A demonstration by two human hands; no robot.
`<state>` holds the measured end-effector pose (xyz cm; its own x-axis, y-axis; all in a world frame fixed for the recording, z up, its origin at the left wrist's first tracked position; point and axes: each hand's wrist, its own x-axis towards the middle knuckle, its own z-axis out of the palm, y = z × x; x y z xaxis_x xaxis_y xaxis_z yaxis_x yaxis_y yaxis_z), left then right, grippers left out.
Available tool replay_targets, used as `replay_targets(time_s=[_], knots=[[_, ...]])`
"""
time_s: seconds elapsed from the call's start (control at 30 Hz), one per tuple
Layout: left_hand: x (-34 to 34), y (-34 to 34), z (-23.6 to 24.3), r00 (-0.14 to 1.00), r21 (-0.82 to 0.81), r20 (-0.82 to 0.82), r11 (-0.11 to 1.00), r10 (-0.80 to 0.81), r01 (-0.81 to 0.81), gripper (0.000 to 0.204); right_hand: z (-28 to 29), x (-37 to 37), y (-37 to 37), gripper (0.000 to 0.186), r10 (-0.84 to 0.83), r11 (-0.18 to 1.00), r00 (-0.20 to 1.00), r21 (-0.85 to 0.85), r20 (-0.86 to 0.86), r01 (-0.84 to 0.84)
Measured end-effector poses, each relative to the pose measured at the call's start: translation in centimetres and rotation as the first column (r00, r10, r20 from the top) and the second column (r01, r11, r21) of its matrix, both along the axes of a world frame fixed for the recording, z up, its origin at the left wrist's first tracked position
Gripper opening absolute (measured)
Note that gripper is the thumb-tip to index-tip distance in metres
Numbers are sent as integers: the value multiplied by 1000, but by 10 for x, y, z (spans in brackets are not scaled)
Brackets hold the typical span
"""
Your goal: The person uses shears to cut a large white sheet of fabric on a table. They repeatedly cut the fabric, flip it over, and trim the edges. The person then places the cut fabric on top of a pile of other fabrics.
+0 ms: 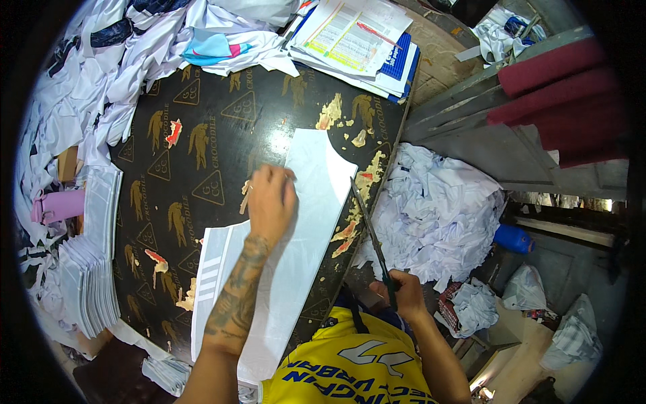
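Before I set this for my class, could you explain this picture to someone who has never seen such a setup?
No machine here: just a person's two bare hands. A wide camera worn on the head looks down, so straight edges bend near the rim. On the dark table lies a flat white cloth, with papers at the far end. The right hand holds long dark scissors, tips near the cloth's right edge. The left hand is at its left edge; whether its grip is closed, I can't tell.
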<state>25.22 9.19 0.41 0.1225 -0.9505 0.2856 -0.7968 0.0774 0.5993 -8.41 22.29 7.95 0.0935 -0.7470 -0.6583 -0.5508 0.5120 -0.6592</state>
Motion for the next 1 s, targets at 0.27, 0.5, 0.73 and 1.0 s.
replay_targets(time_s=[0.27, 0.5, 0.73, 1.0], knots=[[-47, 57, 27, 998, 202, -67, 979, 5, 8, 18, 1, -29, 30, 42, 94, 979, 995, 178, 37, -99], [-86, 104, 5, 973, 200, -195, 976, 122, -82, 14, -16, -33, 53, 42, 215, 970, 953, 67, 213, -233], [-60, 100, 15, 999, 184, 20, 982, -51, 47, 11, -34, 24, 21, 50, 80, 991, 984, 98, 157, -96], [-3, 92, 9, 981, 212, 142, 964, 131, -159, 19, -28, 48, 4, 47, 69, 991, 990, 110, 121, -82]])
